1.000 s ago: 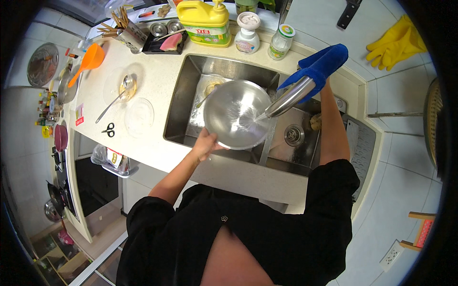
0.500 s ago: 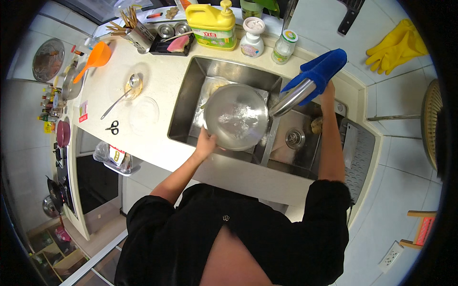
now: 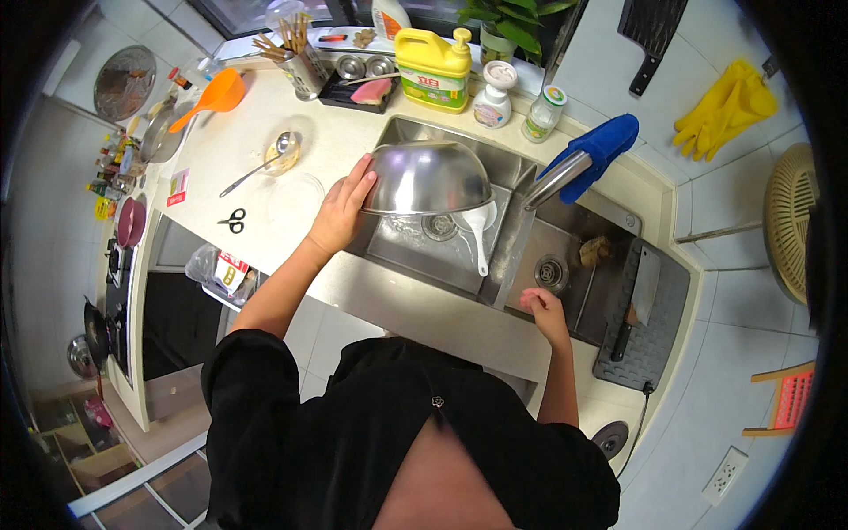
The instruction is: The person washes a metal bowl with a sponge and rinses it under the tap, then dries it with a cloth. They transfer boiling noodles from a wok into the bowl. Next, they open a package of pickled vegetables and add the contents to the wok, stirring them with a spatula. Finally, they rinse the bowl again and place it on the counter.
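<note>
My left hand [image 3: 340, 212] grips the rim of a stainless steel bowl [image 3: 428, 177], fingers on its outer side. The bowl is tipped nearly upside down over the left sink basin [image 3: 415, 261]. Beneath its edge, a white ladle [image 3: 479, 238] lies in the basin by the drain, its head partly hidden by the bowl. Water wets the basin floor. My right hand [image 3: 546, 315] hovers at the front of the right basin [image 3: 565, 296], fingers loosely curled with nothing seen in them. Between the basins stands a steel faucet [image 3: 556, 181] draped with a blue cloth [image 3: 602, 146].
Behind the sink stand a yellow detergent jug [image 3: 433, 75], a pump bottle [image 3: 493, 102] and a glass jar [image 3: 543, 115]. A cleaver [image 3: 647, 283] rests on the grey mat [image 3: 667, 327] at right. Scissors [image 3: 233, 221] and a ladle [image 3: 256, 168] lie on the left counter.
My left hand has raised and tipped the bowl, uncovering the drain and the white ladle. My right hand has left the faucet and come down toward the sink's front edge.
</note>
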A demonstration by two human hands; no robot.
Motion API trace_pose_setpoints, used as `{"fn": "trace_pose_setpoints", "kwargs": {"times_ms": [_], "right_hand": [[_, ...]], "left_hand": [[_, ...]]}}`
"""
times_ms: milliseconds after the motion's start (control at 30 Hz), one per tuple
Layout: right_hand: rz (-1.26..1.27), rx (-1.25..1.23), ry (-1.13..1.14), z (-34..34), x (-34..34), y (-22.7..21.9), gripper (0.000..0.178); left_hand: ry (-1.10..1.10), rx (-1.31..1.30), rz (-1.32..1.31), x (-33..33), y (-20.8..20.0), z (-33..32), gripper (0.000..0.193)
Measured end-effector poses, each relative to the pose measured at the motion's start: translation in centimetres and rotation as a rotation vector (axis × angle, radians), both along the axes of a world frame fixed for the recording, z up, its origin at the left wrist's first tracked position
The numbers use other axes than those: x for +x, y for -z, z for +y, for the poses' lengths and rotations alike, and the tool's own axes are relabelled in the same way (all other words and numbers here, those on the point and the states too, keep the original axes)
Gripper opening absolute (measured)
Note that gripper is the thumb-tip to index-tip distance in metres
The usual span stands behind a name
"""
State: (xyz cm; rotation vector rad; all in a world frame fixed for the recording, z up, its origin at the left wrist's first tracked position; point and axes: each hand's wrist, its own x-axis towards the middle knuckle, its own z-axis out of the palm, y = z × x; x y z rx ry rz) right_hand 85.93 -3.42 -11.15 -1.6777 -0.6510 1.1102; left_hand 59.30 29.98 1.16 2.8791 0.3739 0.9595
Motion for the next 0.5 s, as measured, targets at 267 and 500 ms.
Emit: {"fn": "trace_pose_setpoints", "kwargs": {"times_ms": [267, 500], "right_hand": [[-0.086, -0.012, -0.147, 0.7, -1.5, -2.7, 0.017], [-0.119, -0.018, -0.213, 0.2, -2.8, -1.5, 0.018]], "left_hand": [[-0.003, 0.057, 0.107, -1.9, 1.4, -1.8, 0.063], [-0.183, -0.36, 0.044, -2.7, 2.6, -4.4, 0.067]]}}
